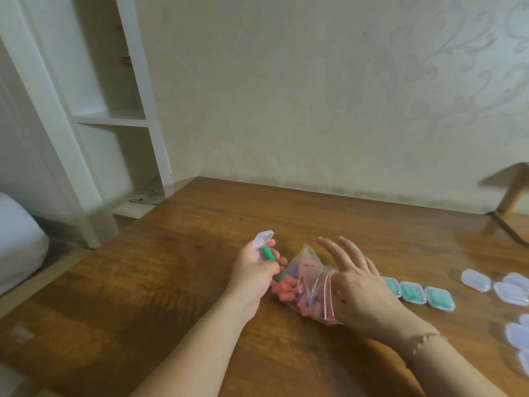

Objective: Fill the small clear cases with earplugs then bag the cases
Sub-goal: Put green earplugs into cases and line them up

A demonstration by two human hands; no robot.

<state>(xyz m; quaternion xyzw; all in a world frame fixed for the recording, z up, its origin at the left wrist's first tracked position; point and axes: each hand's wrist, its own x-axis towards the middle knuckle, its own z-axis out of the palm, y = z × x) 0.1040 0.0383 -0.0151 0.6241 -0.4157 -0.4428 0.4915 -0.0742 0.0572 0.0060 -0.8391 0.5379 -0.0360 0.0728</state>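
Left hand is gripping an open clear case, lid tilted up and away from the person, with one green earplug lying in or against it under the thumb. A second green plug seems to be showing at the lower fingers, but the blur is too heavy to be sure.

Right hand is hovering with fingers spread and straight, holding nothing between the fingertips; its palm and wrist are resting against the mouth end of the zip bag. Cannot tell whether the thumb is pinching the film.

The bag is lying on the bench between the two hands, touching both, and holding mostly pink and purple plugs. Its long axis is running from the far corner, near the left hand's fingers, toward the person's right wrist.

Judgement: the case is being loaded. The supply lies just to the right of the left hand, and the free right hand is nearer the bag's opening, so it looks better placed to fetch the next plug.

Three filled cases are sitting in a row right of the bag; empty cases are lying further right.
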